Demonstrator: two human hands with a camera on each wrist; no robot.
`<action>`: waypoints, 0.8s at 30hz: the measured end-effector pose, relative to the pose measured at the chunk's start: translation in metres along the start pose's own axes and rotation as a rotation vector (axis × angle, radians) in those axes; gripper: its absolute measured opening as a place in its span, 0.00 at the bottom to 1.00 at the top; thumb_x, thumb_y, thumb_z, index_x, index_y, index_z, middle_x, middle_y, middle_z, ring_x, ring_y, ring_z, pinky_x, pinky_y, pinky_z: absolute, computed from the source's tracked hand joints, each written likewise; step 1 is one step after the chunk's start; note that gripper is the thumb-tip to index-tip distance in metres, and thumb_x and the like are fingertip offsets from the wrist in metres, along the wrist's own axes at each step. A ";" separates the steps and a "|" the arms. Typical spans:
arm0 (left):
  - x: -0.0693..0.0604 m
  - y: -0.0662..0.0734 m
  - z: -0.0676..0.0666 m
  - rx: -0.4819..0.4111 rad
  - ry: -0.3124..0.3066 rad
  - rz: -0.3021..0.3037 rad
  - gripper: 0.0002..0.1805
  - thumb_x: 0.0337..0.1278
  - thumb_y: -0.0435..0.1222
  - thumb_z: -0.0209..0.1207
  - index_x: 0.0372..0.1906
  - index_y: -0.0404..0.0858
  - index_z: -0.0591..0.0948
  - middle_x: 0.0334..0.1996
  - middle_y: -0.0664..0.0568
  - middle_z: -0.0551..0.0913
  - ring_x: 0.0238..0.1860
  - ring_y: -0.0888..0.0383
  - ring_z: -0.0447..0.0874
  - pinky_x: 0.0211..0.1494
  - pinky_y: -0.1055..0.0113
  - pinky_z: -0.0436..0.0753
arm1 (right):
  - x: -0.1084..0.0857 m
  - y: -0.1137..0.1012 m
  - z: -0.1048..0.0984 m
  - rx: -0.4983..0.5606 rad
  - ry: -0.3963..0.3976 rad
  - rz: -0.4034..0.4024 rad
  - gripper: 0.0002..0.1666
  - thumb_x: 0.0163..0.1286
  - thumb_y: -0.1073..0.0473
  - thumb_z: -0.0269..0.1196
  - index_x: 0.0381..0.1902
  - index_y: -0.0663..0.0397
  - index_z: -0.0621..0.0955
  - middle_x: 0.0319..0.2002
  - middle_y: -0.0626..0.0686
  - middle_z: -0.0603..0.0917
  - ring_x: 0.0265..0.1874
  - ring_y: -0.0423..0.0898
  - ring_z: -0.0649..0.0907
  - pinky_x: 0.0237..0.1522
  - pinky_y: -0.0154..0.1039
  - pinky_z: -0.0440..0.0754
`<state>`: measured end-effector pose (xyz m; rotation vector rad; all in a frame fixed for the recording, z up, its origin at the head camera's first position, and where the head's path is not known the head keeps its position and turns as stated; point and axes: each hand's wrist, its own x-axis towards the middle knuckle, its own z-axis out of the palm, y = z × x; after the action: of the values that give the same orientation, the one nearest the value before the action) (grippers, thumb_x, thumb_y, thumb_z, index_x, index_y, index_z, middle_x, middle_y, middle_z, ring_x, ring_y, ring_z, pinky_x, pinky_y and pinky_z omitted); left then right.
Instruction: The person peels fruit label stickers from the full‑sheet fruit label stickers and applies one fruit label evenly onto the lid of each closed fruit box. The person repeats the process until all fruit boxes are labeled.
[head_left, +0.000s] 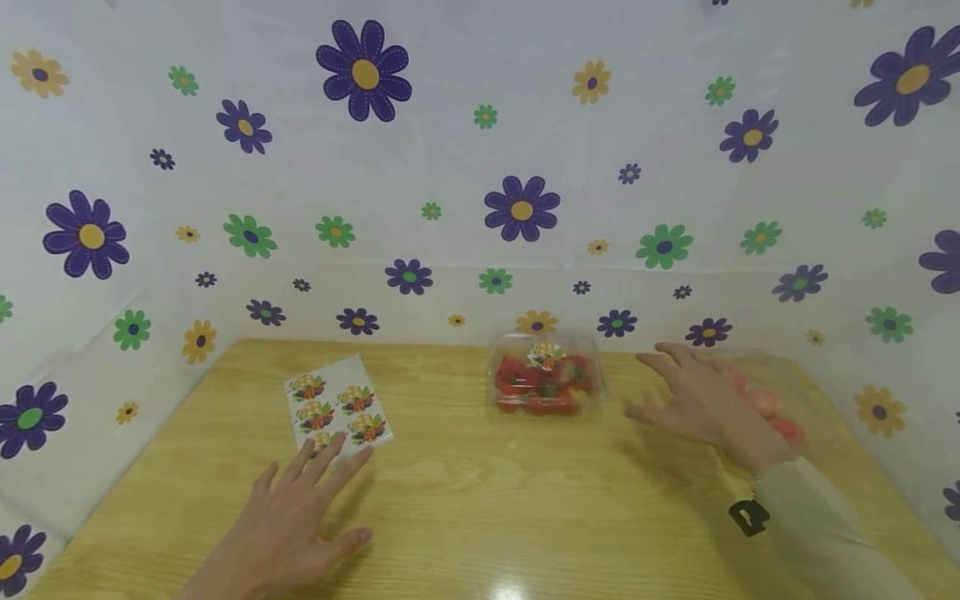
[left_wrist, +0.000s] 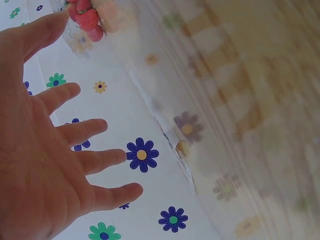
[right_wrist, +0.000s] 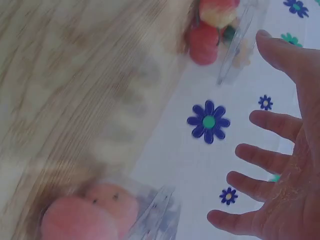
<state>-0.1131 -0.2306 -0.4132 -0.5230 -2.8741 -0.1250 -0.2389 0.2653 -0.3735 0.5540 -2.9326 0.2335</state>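
With fingers spread, my left hand (head_left: 288,521) hovers over the table near the lower edge of a white sheet of fruit stickers (head_left: 333,407). My right hand (head_left: 705,400) is also spread, just left of and partly over a clear box of pink-red fruit (head_left: 761,402). Between the hands, at the back, a closed clear box of red fruit (head_left: 546,383) bears a round fruit sticker (head_left: 545,357) on its lid. Neither hand holds anything. In the right wrist view, pinkish round fruit (right_wrist: 77,220) shows in the box at the lower left.
The wooden table (head_left: 480,517) meets a white flower-patterned cloth (head_left: 450,167) at the back and sides. A dark object (head_left: 748,517) shows by the right sleeve (head_left: 817,517).
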 end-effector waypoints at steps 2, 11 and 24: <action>0.000 0.000 0.000 -0.001 -0.001 -0.003 0.46 0.51 0.65 0.67 0.75 0.55 0.70 0.74 0.42 0.72 0.70 0.30 0.72 0.57 0.21 0.71 | -0.004 0.007 0.000 -0.030 -0.021 0.030 0.52 0.64 0.28 0.64 0.74 0.55 0.70 0.73 0.70 0.67 0.72 0.73 0.66 0.66 0.79 0.64; -0.002 -0.003 0.000 -0.003 -0.017 -0.019 0.46 0.51 0.66 0.67 0.75 0.55 0.70 0.74 0.43 0.72 0.70 0.29 0.72 0.56 0.20 0.71 | -0.021 0.045 0.005 -0.132 -0.050 0.138 0.66 0.62 0.18 0.57 0.78 0.63 0.60 0.74 0.73 0.62 0.73 0.74 0.61 0.69 0.77 0.59; -0.005 -0.003 0.001 -0.017 -0.015 -0.012 0.45 0.53 0.66 0.66 0.75 0.55 0.70 0.74 0.42 0.71 0.70 0.29 0.71 0.56 0.20 0.71 | -0.039 0.076 -0.007 -0.053 -0.157 0.362 0.76 0.59 0.11 0.49 0.81 0.65 0.45 0.73 0.81 0.50 0.66 0.85 0.55 0.51 0.89 0.60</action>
<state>-0.1095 -0.2353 -0.4150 -0.5118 -2.8932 -0.1488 -0.2307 0.3498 -0.3831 0.0297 -3.1631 0.1564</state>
